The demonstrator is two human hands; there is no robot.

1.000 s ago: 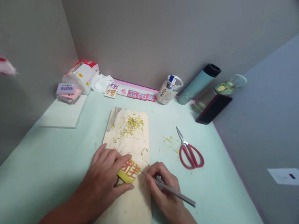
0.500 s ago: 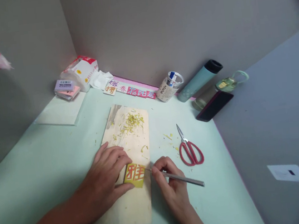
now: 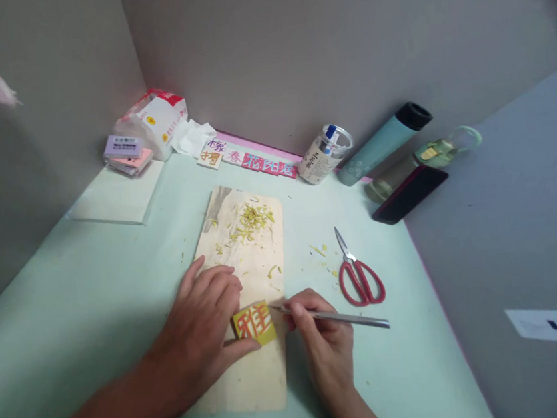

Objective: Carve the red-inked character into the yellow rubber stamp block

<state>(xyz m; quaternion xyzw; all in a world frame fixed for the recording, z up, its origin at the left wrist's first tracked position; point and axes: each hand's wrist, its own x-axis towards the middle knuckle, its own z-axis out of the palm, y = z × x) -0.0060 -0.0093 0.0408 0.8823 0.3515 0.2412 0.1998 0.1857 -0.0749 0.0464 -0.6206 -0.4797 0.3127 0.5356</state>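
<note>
A small yellow block (image 3: 254,323) with a red character on top lies on a pale wooden board (image 3: 245,266). My left hand (image 3: 202,332) is closed round the block's left side and holds it down, thumb along its lower edge. My right hand (image 3: 321,338) pinches a thin metal carving knife (image 3: 341,318) like a pen. The knife's tip touches the block's upper right edge, and its handle points right. Yellow shavings (image 3: 247,222) are scattered over the far half of the board.
Red-handled scissors (image 3: 359,277) lie right of the board. Along the back wall are a tissue pack (image 3: 153,122), a stack of small blocks (image 3: 126,154), printed character tiles (image 3: 253,161), a cup (image 3: 325,155), a teal flask (image 3: 384,142), a clear bottle (image 3: 424,159) and a phone (image 3: 410,194). A glass sheet (image 3: 116,197) lies at left.
The block has been turned so its character faces more squarely toward me. My right hand has swung the knife handle from pointing down-right to nearly level, tip now at the block's upper right edge.
</note>
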